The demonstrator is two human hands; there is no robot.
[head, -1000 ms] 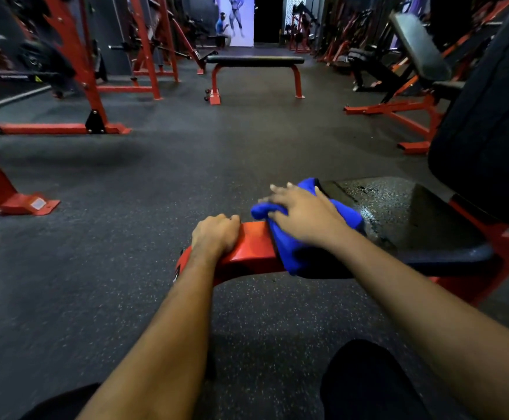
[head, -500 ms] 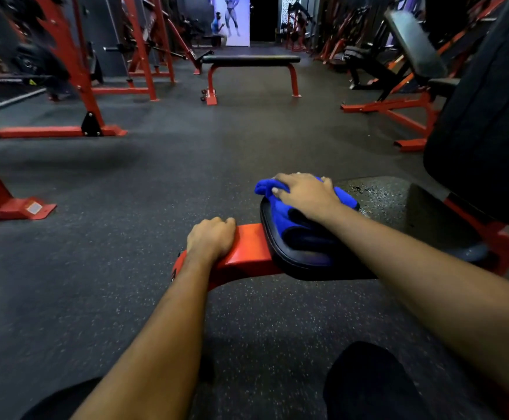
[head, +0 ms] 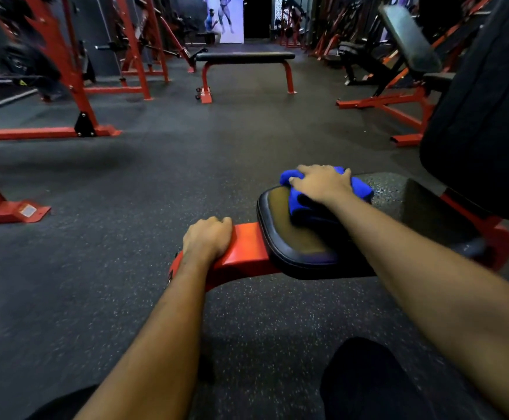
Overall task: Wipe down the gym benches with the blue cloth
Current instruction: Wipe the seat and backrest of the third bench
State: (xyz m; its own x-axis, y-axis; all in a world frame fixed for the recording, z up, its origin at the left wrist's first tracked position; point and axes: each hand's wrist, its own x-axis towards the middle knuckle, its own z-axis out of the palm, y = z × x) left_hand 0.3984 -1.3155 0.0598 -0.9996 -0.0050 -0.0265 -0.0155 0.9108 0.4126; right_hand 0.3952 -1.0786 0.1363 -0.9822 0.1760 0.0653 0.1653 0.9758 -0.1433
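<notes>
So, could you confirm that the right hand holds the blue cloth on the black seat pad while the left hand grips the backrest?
Not quite: the head view shows the left hand gripping the red frame bar instead; the rest holds.

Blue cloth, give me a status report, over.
Left hand grips red frame bar. Right hand holds bunched blue cloth down on black seat pad. Nothing in the way on the pad.
</notes>
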